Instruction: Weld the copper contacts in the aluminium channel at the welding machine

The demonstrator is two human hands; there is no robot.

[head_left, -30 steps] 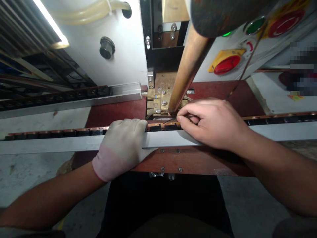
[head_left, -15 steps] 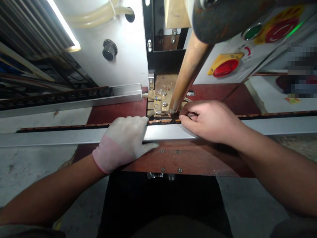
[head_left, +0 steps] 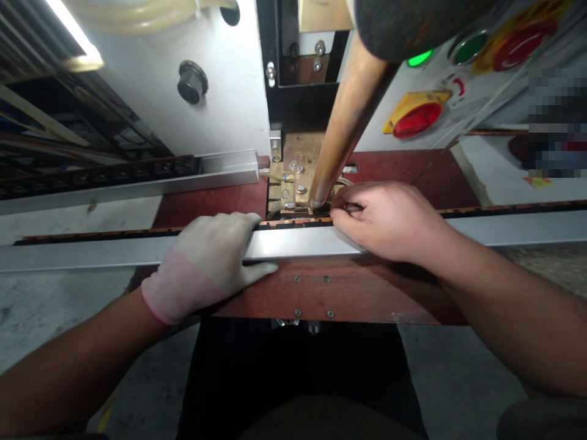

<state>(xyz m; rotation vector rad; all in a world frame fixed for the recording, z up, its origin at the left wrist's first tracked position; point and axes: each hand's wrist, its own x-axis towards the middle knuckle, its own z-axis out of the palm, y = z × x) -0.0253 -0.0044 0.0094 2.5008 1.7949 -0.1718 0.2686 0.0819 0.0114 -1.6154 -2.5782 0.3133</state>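
A long aluminium channel [head_left: 293, 243] runs crosswise in front of me, with a copper-and-black strip [head_left: 101, 233] showing along its far edge. My left hand [head_left: 208, 250], in a white glove with a pink cuff, grips the channel: fingers over the far side, thumb on the near side. Bare, my right hand [head_left: 385, 217] is closed in a pinch at the far edge of the channel, just right of the rod tip. What its fingertips hold is hidden. Between the hands, a slanted copper rod [head_left: 346, 122] comes down to a brass fixture block [head_left: 298, 177].
Below the channel lies a reddish-brown board [head_left: 348, 293] with screws. A second aluminium channel [head_left: 232, 168] holds a black strip at left. The white machine panel carries a black knob [head_left: 192, 82], a red rotary switch [head_left: 417, 119] and an emergency stop button [head_left: 525, 46].
My left hand has shifted a little left along the channel. A green lamp on the panel now shows lit. My right hand keeps its pinch in nearly the same place.
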